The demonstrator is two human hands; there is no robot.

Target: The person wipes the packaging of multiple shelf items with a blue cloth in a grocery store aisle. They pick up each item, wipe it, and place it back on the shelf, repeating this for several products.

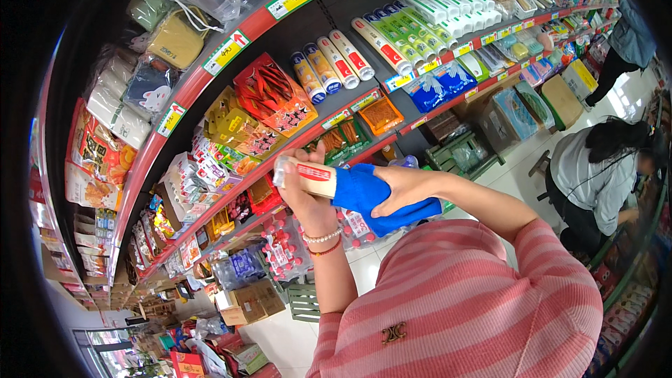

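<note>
My left hand, with a pearl bracelet and a red one at the wrist, grips a cream-coloured roll in a clear wrapper with a red printed label. The fingers and thumb close around its upper end. A bright blue cloth covers the roll's other end. My right hand holds that cloth from above, and its loose part hangs below the palm. Similar wrapped rolls lie on the shelf beyond, beside a red box of snack packets.
Red-edged store shelves curve around in front, with price tags and packaged goods. Bottled drink packs stand low near my left arm. A person in a white top sits at right; another person stands farther back. Cardboard boxes rest lower left.
</note>
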